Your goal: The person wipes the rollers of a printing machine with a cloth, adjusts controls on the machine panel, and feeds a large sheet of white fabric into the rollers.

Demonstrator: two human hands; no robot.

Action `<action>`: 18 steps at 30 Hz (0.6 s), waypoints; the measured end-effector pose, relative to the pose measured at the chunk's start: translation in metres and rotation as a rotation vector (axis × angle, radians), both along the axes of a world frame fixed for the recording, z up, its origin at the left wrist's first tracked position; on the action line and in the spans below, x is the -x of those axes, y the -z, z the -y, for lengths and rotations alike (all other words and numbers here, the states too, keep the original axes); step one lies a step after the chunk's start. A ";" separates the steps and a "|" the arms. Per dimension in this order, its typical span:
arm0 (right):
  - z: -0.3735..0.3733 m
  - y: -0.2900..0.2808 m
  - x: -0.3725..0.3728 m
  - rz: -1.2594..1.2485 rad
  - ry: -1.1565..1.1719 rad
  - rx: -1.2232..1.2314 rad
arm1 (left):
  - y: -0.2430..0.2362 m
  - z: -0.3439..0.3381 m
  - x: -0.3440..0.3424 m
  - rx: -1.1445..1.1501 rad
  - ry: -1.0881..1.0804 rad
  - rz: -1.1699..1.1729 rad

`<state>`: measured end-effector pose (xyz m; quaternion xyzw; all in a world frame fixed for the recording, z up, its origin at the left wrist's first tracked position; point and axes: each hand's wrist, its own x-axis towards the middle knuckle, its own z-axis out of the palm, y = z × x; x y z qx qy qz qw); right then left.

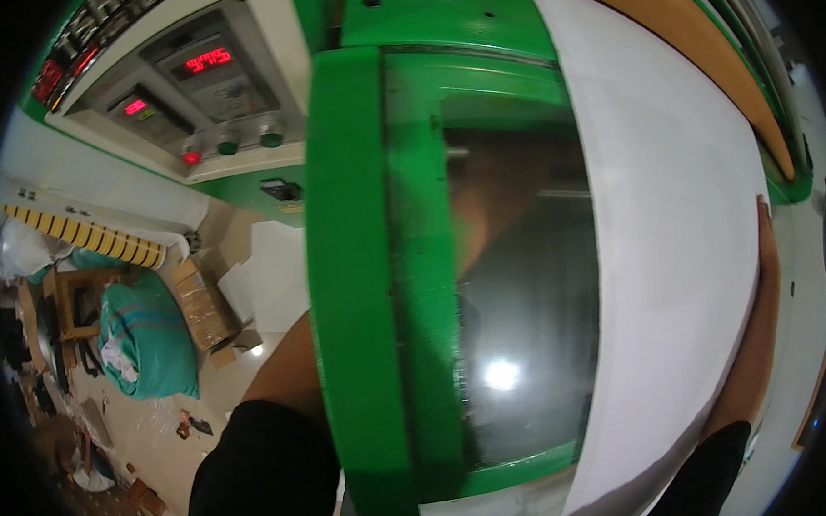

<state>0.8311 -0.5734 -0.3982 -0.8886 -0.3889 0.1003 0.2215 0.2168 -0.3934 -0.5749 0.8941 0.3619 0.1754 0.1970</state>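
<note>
A wide white sheet (pixel 680 221), whether cloth or paper I cannot tell, runs from top to bottom before me. Along its right edge lies my right hand (pixel 766 232), fingers stretched upward and touching the edge; part of the hand is hidden. My left forearm, in a black sleeve (pixel 261 472), goes behind the upright green metal frame (pixel 354 260), which hides the left hand. Set in the frame is a dark glossy window (pixel 525 345) with a bright light spot. A blurred brownish shape shows in it, perhaps an arm or a reflection.
A control panel (pixel 212 92) with red lit displays and round buttons stands at the upper left. On the floor lie a stuffed green sack (pixel 147 335), a cardboard box (pixel 205 306) and scraps. A tan curved band (pixel 696 39) borders the sheet at the upper right.
</note>
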 end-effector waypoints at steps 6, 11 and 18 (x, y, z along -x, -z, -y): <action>-0.011 -0.004 0.006 0.118 -0.192 0.052 | -0.006 -0.005 0.001 0.046 -0.023 -0.015; -0.009 -0.016 0.044 0.316 0.117 0.186 | -0.010 -0.006 -0.021 0.086 0.018 -0.015; -0.015 -0.013 0.060 0.317 0.153 0.166 | -0.016 0.000 -0.023 0.100 0.009 -0.025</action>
